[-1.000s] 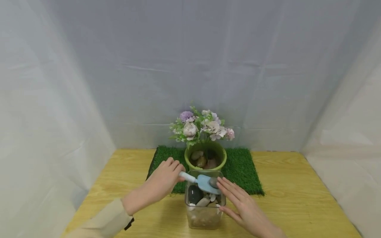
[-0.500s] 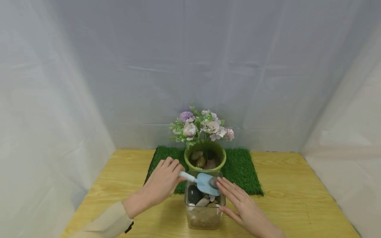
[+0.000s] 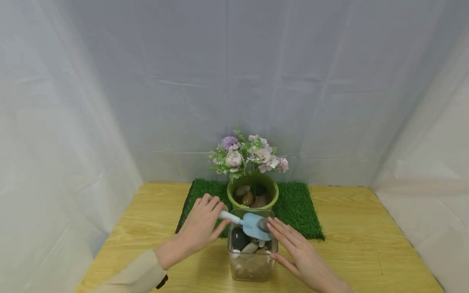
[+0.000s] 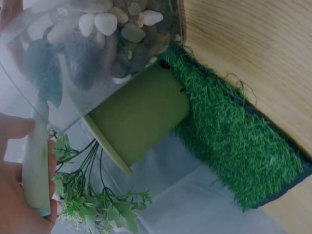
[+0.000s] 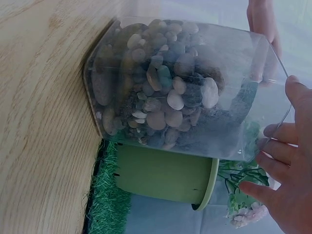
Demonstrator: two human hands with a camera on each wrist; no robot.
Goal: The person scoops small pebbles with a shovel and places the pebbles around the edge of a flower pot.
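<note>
A clear square glass jar (image 3: pixel 251 260) filled with pebbles stands on the wooden table (image 3: pixel 359 248), near its front edge. My left hand (image 3: pixel 202 225) grips the pale handle of a small light-blue trowel (image 3: pixel 253 226), whose blade hovers over the jar's mouth with a grey stone (image 3: pixel 263 224) on it. My right hand (image 3: pixel 289 248) rests with straight fingers against the jar's right side and rim. Right behind the jar is a green pot (image 3: pixel 253 191) with stones and artificial flowers (image 3: pixel 247 156). In the left wrist view the handle (image 4: pixel 35 161) lies in my hand; the right wrist view shows the jar (image 5: pixel 180 87) and my fingers (image 5: pixel 273 151).
A green artificial grass mat (image 3: pixel 298 207) lies under the pot at the back of the table. White cloth (image 3: pixel 73 122) closes off the back and both sides. Bare wood stretches left and right of the jar.
My left hand has drawn slightly back and to the right on the handle; the trowel with the stone stays almost still over the jar. The right hand has not moved.
</note>
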